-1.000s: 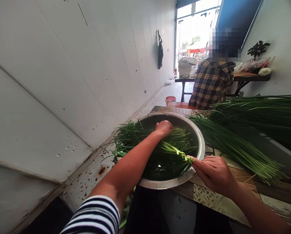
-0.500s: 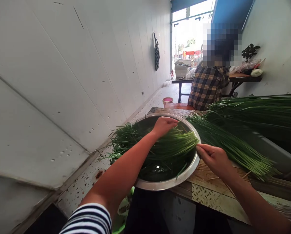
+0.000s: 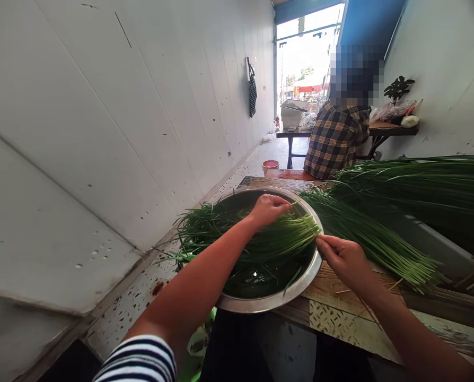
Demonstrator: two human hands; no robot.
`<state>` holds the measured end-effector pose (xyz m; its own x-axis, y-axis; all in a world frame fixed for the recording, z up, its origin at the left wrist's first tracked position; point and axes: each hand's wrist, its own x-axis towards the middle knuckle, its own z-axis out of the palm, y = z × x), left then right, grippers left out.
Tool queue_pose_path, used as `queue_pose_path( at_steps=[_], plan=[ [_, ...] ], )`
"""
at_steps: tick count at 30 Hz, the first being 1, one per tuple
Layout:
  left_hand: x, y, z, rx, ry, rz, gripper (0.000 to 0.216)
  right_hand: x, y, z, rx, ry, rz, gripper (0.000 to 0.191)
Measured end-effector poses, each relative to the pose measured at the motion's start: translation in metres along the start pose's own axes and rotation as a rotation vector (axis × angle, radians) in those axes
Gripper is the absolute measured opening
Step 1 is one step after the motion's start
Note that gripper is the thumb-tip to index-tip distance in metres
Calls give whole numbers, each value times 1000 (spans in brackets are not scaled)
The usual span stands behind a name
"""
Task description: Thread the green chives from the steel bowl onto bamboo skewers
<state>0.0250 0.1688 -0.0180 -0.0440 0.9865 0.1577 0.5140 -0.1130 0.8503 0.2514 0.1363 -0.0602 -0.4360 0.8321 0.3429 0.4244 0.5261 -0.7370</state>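
Note:
A bundle of garlic chives (image 3: pixel 287 236) lies in a wide metal basin (image 3: pixel 256 305), its pale cut ends at the right rim and its leafy tips hanging over the left rim. Above the bundle, my left hand (image 3: pixel 269 208) is closed in a pinch, with a thin pale-green stalk showing at its fingertips. My right hand (image 3: pixel 344 258) pinches at the rim beside the cut ends; what sits between its fingers is too small to make out. Dark water or wet leaves show in the basin below the bundle.
Another chive bundle (image 3: pixel 380 249) lies on the wood-patterned table (image 3: pixel 336 313) to the right, beside a grey crate (image 3: pixel 439 236) and a larger chive pile (image 3: pixel 420 178). A person in a plaid shirt (image 3: pixel 332 140) sits ahead. A pink bucket (image 3: pixel 270 166) stands on the floor.
The view has shifted slightly, so the scene sits a little further left. Both hands keep their pinches in nearly the same places, and more of the pale stalk shows at my left fingertips.

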Motion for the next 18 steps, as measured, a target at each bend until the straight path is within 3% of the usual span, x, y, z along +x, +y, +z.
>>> queue_pose_path(
  at_steps=[18],
  plan=[
    [0,1,0,-55,13,-6,22,0,-6,-3,17,-5,27,36]
  ],
)
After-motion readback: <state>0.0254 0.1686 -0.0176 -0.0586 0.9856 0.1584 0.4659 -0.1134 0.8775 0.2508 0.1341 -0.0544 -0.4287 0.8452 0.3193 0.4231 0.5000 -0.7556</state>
